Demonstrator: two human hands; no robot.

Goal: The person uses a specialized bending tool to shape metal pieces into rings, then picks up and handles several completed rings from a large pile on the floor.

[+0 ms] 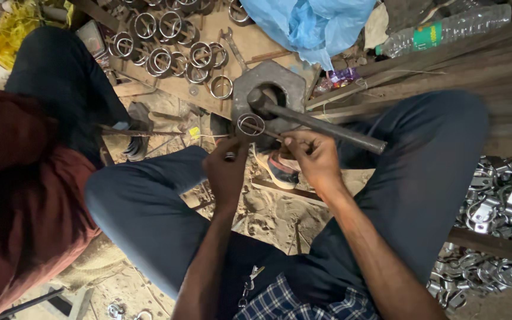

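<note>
Left hand: our fingers pinch a small dark piece — just below the metal ring.
Right hand: fingers curled, touching the ring's edge.
Ring: on the heavy steel block — beside the hammer.

A small metal ring with a thin rod crossing its middle is lying flat on the near edge of a heavy grey steel block. The block is sitting with a round hole showing at its centre, and a thick dark steel bar is standing in that hole and slanting down to the right. The ring is shiny and round, resting just beside the foot of the bar. A short dark pin is showing just below the ring, pointing toward it.
</note>
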